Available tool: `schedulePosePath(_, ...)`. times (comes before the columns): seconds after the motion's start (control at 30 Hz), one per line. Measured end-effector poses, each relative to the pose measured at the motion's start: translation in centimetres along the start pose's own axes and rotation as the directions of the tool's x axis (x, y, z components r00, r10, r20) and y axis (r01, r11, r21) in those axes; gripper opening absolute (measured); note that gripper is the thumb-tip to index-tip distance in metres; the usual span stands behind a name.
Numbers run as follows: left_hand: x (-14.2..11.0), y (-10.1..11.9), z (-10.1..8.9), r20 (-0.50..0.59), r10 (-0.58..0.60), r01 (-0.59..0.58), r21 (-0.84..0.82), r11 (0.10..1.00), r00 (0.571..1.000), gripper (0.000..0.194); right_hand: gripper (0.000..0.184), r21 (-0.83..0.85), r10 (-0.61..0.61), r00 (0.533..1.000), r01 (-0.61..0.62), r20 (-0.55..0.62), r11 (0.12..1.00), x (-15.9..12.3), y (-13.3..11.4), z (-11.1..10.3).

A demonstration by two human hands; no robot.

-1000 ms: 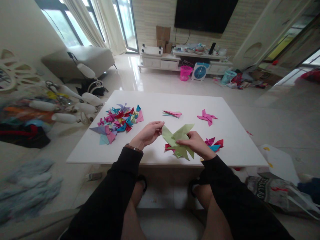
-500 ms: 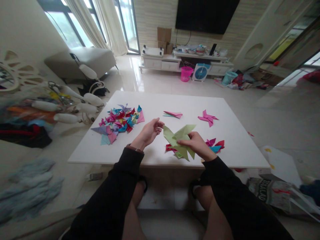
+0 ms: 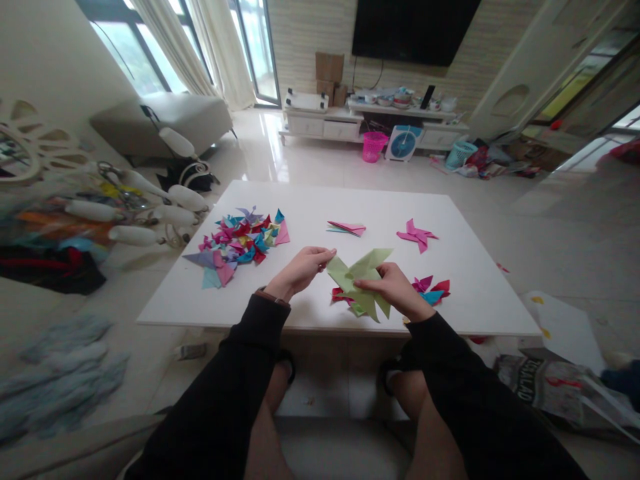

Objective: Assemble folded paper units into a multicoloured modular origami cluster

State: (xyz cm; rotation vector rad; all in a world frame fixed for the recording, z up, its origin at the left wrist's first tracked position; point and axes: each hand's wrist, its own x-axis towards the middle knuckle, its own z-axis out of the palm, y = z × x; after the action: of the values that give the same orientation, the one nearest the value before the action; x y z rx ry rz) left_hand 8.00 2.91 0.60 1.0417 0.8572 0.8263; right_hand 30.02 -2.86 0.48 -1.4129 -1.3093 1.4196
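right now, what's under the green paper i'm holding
A red piece and a bright green piece poke out on the table beneath the held green paper; it hides whatever else is there.

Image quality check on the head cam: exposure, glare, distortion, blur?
Head view: window washed out; bright glare on the floor; wide-angle stretch towards the edges; left-side fabric pile smeared; dim under the white table; light-green folded paper readable, fine creases soft.
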Motion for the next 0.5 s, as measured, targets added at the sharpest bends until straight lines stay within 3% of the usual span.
schedulePosePath(0.3, 0.56, -0.94, 0.85, -0.030, -0.068, 0.063, -0.141, 0.988, 0.997, 0.028, 0.029, -0.019, -0.024, 1.000, 0.024, -0.009, 1.000, 0.06, -0.11, 0.29)
schedulePosePath(0.5, 0.71, -0.52, 0.33, -0.202, -0.092, 0.056, -0.174, 0.983, 0.975, 0.016, 0.035, 0.117, -0.013, 0.996, 0.024, -0.090, 0.993, 0.20, -0.13, 0.27)
